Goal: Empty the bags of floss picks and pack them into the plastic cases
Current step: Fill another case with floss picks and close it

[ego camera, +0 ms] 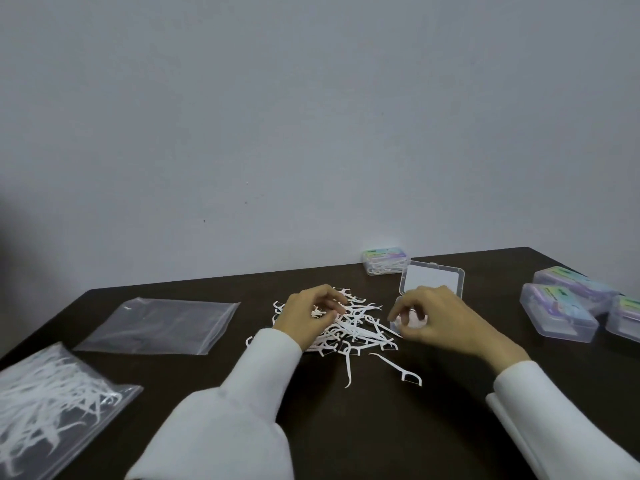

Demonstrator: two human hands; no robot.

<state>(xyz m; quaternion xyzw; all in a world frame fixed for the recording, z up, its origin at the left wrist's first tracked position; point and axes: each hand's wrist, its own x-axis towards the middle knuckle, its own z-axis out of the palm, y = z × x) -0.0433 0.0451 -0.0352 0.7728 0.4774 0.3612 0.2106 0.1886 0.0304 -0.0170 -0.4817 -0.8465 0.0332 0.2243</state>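
**Both hands at the pile, open case waiting on the right**

Head view, looking down over a dark table (346, 427); dead centre sits a loose pile of white floss picks (353, 327), tangled and spread, with two strays lying nearer, one single pick (398, 368) pointing off to the right. The left hand (308, 315) is on the left part of the pile, fingers curled down into the picks and gathering a small bunch under the fingertips; the right hand (433, 318) is at the right edge of the pile, fingers bent with thumb and forefinger drawn close, over the near half of the open clear case (431, 278); whether it pinches a pick I cannot tell. That case lies hinged open, its far half flat on the table just beyond the right hand. Further back, near the wall, a closed case (386, 261) with picks visible inside; far right, three more closed cases (568, 306) clustered together, touching, labels on top. Over on the left, an empty flat clear bag (156, 323) lies well apart from the pile; at the near left corner, a full bag of floss picks (52, 403), partly out of frame. White sleeves (242, 393) cover both forearms.
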